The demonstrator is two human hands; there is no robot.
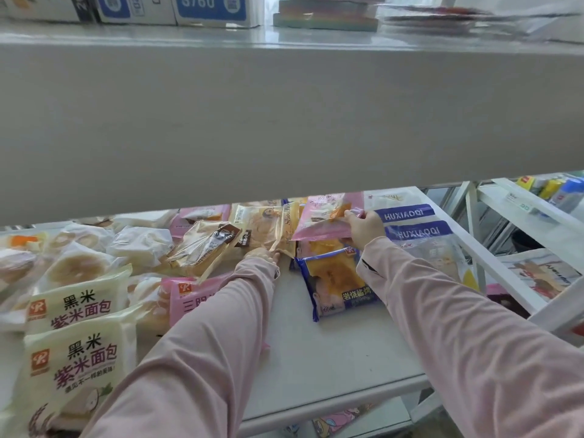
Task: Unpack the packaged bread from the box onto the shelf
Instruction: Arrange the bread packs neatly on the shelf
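So the big grey board of the upper shelf (284,121) fills most of my view. Below it is the white shelf (316,358) I'm reaching into with both pink sleeves (196,358). The bread is already spread all over it. Two white black-rice bread packs (72,361) sit front left with a heap of pale round buns (76,267) behind them, and the clear HUXIAOQI bags (410,229) are stacked on the right. A blue pack (335,282) lies flat in the middle, just under my right arm.

Further back, a tan see-through pack (271,226) stands tilted. My left hand (262,256) is right at its bottom corner, but the sleeve covers most of it, so I honestly can't tell if those fingers are pinching it or only touching.

My right hand (363,227) has the pink pack (319,222) pinched by its right edge between thumb and fingers, lifted off the shelf above the blue one.
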